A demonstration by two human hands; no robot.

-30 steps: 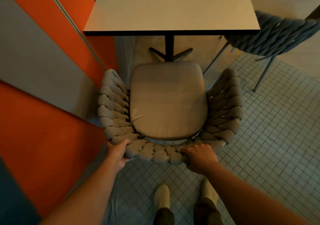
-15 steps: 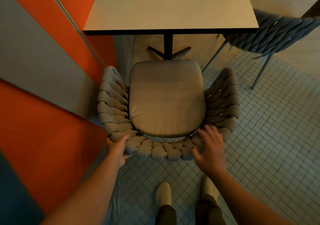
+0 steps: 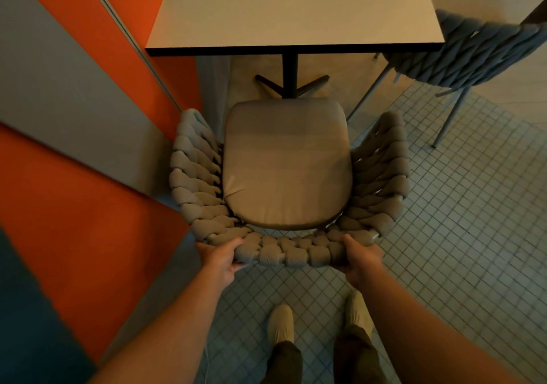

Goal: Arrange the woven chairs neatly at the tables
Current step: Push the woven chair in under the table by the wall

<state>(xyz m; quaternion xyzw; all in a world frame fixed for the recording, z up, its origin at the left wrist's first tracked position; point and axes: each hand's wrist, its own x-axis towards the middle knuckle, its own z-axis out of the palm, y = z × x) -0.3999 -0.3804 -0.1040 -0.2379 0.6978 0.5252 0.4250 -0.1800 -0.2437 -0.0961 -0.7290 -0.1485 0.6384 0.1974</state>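
The grey woven armchair with a tan seat cushion (image 3: 285,164) sits mid-frame, facing the pale square-topped table (image 3: 293,8) at upper centre, its seat not yet tucked beneath, presumably gripped from behind to steer it in squarely. The left hand (image 3: 220,258) and right hand (image 3: 359,258) each curl closed around the backrest's rim, lower centre.

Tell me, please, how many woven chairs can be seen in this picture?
2. One chair stands in front of the table, with the left hand and right hand gripping its back. The second chair is at the table's right side, partly cut off. Others may be outside the view.
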